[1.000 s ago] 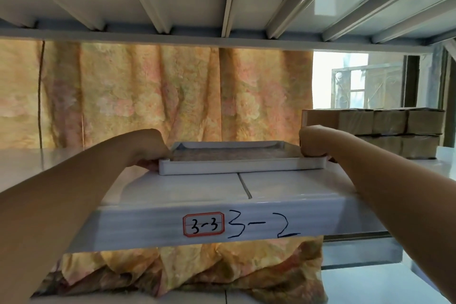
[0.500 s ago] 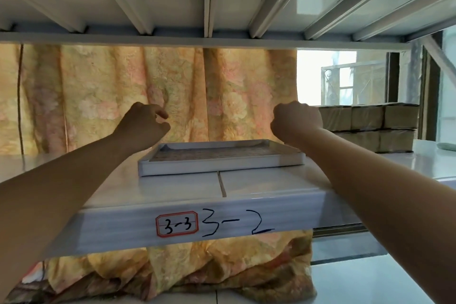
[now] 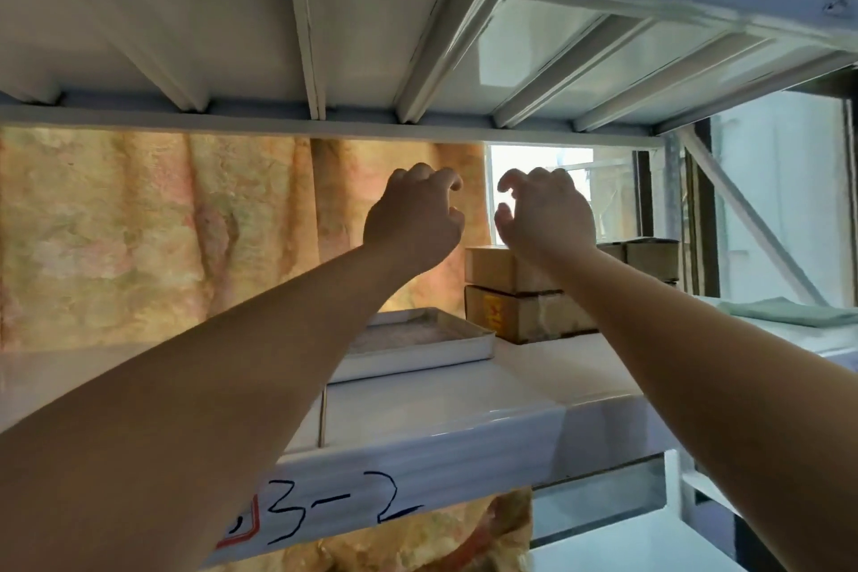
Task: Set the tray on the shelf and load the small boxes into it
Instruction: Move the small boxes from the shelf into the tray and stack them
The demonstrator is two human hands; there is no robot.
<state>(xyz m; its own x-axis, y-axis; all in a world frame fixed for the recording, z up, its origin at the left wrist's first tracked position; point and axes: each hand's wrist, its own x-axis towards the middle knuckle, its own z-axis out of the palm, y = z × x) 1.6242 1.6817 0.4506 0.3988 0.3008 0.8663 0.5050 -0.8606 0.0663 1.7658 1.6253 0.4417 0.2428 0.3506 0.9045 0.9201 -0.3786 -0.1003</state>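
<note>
Both hands, left [image 3: 411, 218] and right [image 3: 545, 216], hang empty with fingers loosely curled above stacked small boxes [image 3: 515, 293]; the white tray [image 3: 418, 341] rests on the shelf [image 3: 464, 404] just beside them

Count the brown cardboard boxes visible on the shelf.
4 visible, stacked right of the white rectangular tray: top-left box, top-right box, lower-left box with the yellow label, and the next lower box. The right forearm may hide more.
</note>
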